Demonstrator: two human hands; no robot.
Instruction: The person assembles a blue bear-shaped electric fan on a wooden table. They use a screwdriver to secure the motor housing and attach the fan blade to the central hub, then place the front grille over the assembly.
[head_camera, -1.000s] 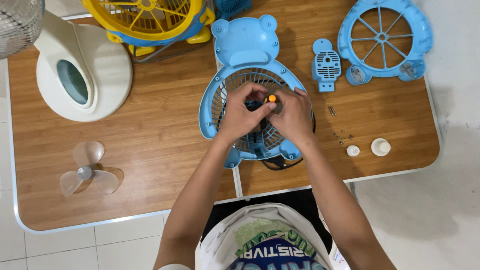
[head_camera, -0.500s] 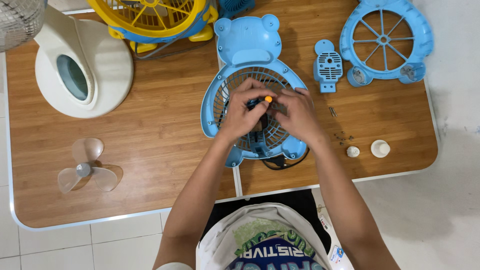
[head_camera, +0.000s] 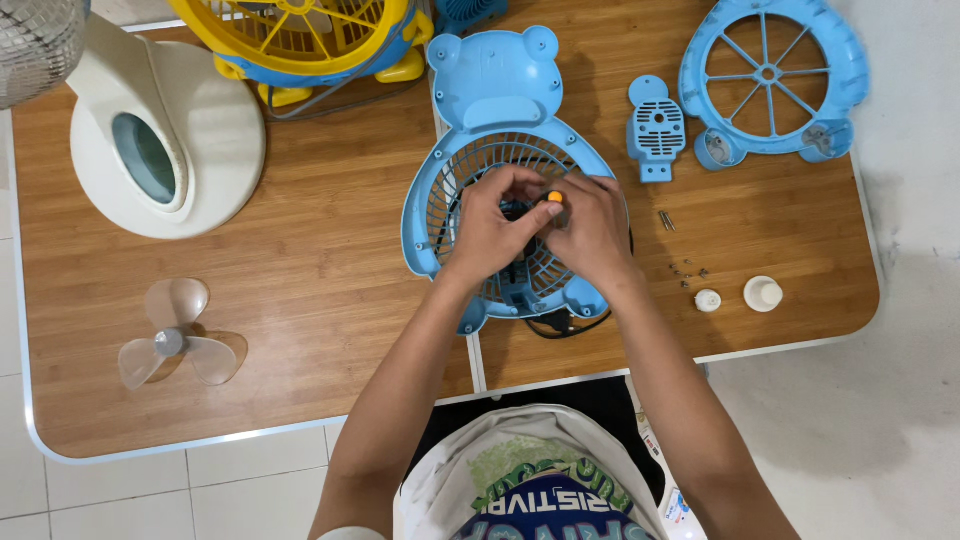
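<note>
Both hands meet over the middle of a blue bear-shaped fan grille (head_camera: 470, 90) lying flat on the wooden tabletop (head_camera: 330, 280). Left hand (head_camera: 490, 235) is curled narrow, thumb and fingers pinched at the grille's centre. Right hand (head_camera: 592, 232) is also curled narrow, fingertips pressed against the left hand's. Between them shows a small orange knob (head_camera: 553, 197); which hand grips it I cannot tell. What sits under the palms is hidden.

A black cord (head_camera: 560, 325) loops out from under the near edge of the grille, just beside the right wrist.

Far right: a second blue grille (head_camera: 770, 75) with spokes, apart from the hands. Just left of it, a small blue vented cover (head_camera: 653, 130). Near right: a scatter of small screws (head_camera: 688, 272), then a small white cap (head_camera: 707, 301) and a larger white cap (head_camera: 763, 293) side by side.

Far left: a cream fan base (head_camera: 200, 150) with a greenish oval opening. Behind it, a yellow fan cage (head_camera: 300, 30) on a blue body, cut by the frame's far edge. Near left: a clear three-blade fan blade (head_camera: 172, 345), well apart from everything else.

No packages, labels or signs on the tabletop.
</note>
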